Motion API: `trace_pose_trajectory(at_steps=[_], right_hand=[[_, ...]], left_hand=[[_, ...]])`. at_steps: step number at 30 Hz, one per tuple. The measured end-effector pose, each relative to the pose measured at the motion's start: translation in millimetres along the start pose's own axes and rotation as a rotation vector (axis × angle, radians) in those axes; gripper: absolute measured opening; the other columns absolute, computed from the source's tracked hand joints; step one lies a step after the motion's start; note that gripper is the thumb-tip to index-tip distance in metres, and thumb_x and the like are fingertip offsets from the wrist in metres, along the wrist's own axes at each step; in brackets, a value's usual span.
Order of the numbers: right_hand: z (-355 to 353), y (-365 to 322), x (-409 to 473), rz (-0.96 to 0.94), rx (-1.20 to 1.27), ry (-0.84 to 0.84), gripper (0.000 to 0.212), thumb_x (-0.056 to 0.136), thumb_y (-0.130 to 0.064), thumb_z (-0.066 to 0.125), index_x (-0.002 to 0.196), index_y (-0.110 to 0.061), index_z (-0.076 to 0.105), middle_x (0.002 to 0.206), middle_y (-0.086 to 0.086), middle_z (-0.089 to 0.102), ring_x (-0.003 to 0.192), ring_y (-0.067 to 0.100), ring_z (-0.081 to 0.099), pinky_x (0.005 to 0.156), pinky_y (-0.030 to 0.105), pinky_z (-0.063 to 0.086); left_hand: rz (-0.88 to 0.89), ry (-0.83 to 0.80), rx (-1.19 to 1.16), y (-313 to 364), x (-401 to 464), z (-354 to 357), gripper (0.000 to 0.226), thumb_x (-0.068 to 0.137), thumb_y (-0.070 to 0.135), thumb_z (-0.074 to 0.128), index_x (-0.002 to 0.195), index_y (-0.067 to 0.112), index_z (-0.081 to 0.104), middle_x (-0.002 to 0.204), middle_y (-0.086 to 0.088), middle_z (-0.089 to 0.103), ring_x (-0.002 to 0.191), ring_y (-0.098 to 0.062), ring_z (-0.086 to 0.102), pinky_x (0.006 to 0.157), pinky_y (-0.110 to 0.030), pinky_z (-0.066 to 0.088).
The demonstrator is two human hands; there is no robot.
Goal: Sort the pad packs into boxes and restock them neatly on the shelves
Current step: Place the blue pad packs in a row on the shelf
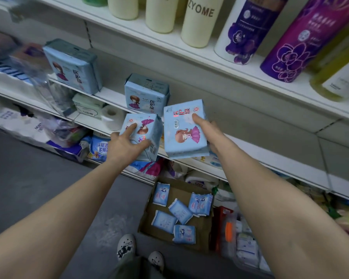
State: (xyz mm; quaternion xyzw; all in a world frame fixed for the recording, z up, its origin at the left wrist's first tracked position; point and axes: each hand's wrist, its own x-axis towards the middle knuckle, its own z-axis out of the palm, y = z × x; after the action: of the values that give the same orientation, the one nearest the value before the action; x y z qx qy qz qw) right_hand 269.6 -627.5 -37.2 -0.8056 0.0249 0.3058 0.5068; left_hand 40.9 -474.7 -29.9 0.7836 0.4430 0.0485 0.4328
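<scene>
My left hand (125,144) grips a light blue pad pack (147,129) printed with a cartoon girl, upside down, in front of the middle shelf (250,156). My right hand (207,127) holds a second, larger blue pad pack (184,135), also upside down, beside the first. Two matching packs stand upright on the shelf: one (146,93) just behind my hands and a bigger one (75,67) further left. Down on the floor, an open cardboard box (149,224) holds several small blue pad packs (181,210).
Cream bottles (198,21) and purple bottles (288,37) line the upper shelf. A toilet roll (113,116) and a green pack (87,104) sit left of my hands. Tissue packs crowd the bottom shelf. A clear bin (244,244) of goods stands right of the box. My shoes (126,246) are by the box.
</scene>
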Motion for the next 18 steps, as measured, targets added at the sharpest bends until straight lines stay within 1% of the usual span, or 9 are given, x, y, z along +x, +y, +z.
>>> trace_pose_trajectory(at_steps=[2, 4, 6, 8, 10, 12, 15, 17, 18], right_hand=[[0.3, 2.3, -8.5, 0.017, 0.005, -0.021, 0.109, 0.036, -0.082, 0.078, 0.122, -0.02, 0.053, 0.113, 0.006, 0.069, 0.093, 0.027, 0.072, 0.082, 0.044, 0.059], [2.9, -6.6, -38.4, 0.012, 0.035, -0.065, 0.094, 0.057, -0.067, 0.077, 0.129, -0.015, 0.048, 0.112, 0.006, 0.07, 0.084, 0.021, 0.074, 0.069, 0.035, 0.06], [1.0, -7.9, -48.9, -0.001, 0.046, -0.099, 0.073, 0.08, -0.052, 0.072, 0.133, -0.014, 0.04, 0.113, 0.005, 0.068, 0.082, 0.016, 0.072, 0.059, 0.028, 0.054], [-3.2, -6.8, -47.7, -0.015, 0.029, -0.132, 0.07, 0.087, -0.042, 0.069, 0.14, -0.016, 0.033, 0.113, 0.004, 0.068, 0.084, 0.014, 0.069, 0.062, 0.028, 0.053], [-6.7, -8.9, -49.5, -0.026, -0.015, -0.166, 0.068, 0.086, -0.038, 0.069, 0.141, -0.021, 0.033, 0.107, 0.004, 0.071, 0.086, 0.016, 0.068, 0.069, 0.031, 0.051], [-11.2, -12.1, -53.1, -0.059, -0.054, -0.176, 0.062, 0.086, -0.039, 0.067, 0.138, -0.026, 0.035, 0.103, 0.001, 0.071, 0.084, 0.013, 0.067, 0.065, 0.027, 0.046], [-11.9, -14.6, -56.7, -0.054, -0.007, -0.139, 0.074, 0.077, -0.064, 0.07, 0.135, -0.028, 0.042, 0.11, -0.003, 0.071, 0.086, 0.012, 0.071, 0.062, 0.025, 0.049], [-14.2, -14.2, -56.3, -0.023, -0.014, -0.081, 0.09, 0.057, -0.083, 0.068, 0.125, -0.025, 0.056, 0.101, -0.003, 0.075, 0.086, 0.016, 0.073, 0.075, 0.03, 0.055], [-16.4, -12.7, -55.6, -0.014, -0.015, -0.055, 0.092, 0.051, -0.086, 0.068, 0.119, -0.025, 0.061, 0.096, -0.003, 0.076, 0.085, 0.018, 0.074, 0.081, 0.033, 0.056]], left_hand=[[0.004, -0.006, 0.008, 3.8, -2.0, 4.7, 0.095, 0.057, 0.07, 0.056, 0.146, 0.043, 0.035, 0.135, -0.016, 0.036, 0.121, -0.039, 0.047, 0.107, -0.043, 0.04], [0.0, -0.004, 0.013, 6.2, -2.4, 7.6, 0.096, 0.057, 0.072, 0.055, 0.147, 0.044, 0.034, 0.135, -0.016, 0.036, 0.122, -0.039, 0.047, 0.107, -0.043, 0.04], [0.005, -0.002, 0.002, 6.6, -2.3, 8.0, 0.096, 0.057, 0.072, 0.056, 0.147, 0.043, 0.034, 0.134, -0.015, 0.037, 0.122, -0.038, 0.047, 0.108, -0.044, 0.039], [0.023, 0.005, -0.006, 5.6, -1.7, 5.7, 0.094, 0.058, 0.07, 0.057, 0.146, 0.042, 0.036, 0.132, -0.014, 0.037, 0.123, -0.036, 0.046, 0.108, -0.043, 0.039], [0.04, 0.003, 0.001, 4.7, -2.1, 2.8, 0.092, 0.059, 0.068, 0.057, 0.146, 0.042, 0.037, 0.131, -0.013, 0.038, 0.123, -0.035, 0.046, 0.108, -0.042, 0.038], [0.064, -0.01, 0.009, 5.3, -3.9, 2.8, 0.09, 0.06, 0.067, 0.056, 0.145, 0.042, 0.038, 0.133, -0.013, 0.039, 0.124, -0.034, 0.046, 0.108, -0.04, 0.039], [0.112, 0.003, 0.035, 8.7, -5.3, 6.8, 0.085, 0.067, 0.066, 0.06, 0.145, 0.042, 0.038, 0.133, -0.013, 0.04, 0.125, -0.033, 0.046, 0.107, -0.039, 0.039], [0.142, 0.006, 0.05, 11.7, -5.4, 7.9, 0.082, 0.069, 0.066, 0.061, 0.144, 0.042, 0.038, 0.132, -0.013, 0.04, 0.124, -0.034, 0.046, 0.106, -0.039, 0.039], [0.147, 0.0, 0.052, 12.6, -5.7, 8.3, 0.082, 0.068, 0.066, 0.06, 0.144, 0.042, 0.039, 0.131, -0.013, 0.04, 0.124, -0.034, 0.046, 0.106, -0.039, 0.039]])
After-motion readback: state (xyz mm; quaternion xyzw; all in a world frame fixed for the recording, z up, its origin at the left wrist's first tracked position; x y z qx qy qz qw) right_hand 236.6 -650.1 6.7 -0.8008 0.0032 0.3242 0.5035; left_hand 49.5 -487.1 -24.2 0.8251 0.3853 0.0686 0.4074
